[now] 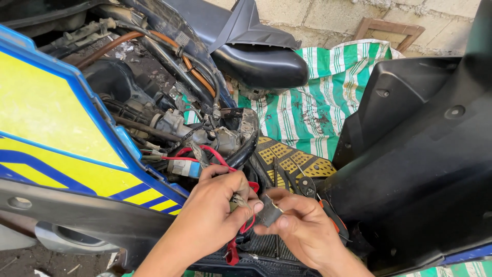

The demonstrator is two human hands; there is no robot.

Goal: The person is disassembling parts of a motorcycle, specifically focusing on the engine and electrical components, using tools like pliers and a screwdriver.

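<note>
My left hand (218, 205) pinches a small pale wire connector (239, 201) at the end of a red wire (215, 154) that comes out of the scooter's open frame. My right hand (302, 223) holds a small dark grey box-shaped part (269, 211) right against that connector. Both hands meet low in the middle, above the scooter's footboard. A red strap or wire end (231, 253) hangs below my left hand.
A yellow and blue side panel (56, 128) fills the left. Black body panels (425, 149) stand at the right. Exposed hoses, cables and engine parts (179, 118) lie above my hands. Pliers (307, 184) rest on a yellow and black mat; a green striped tarp (318, 97) lies behind.
</note>
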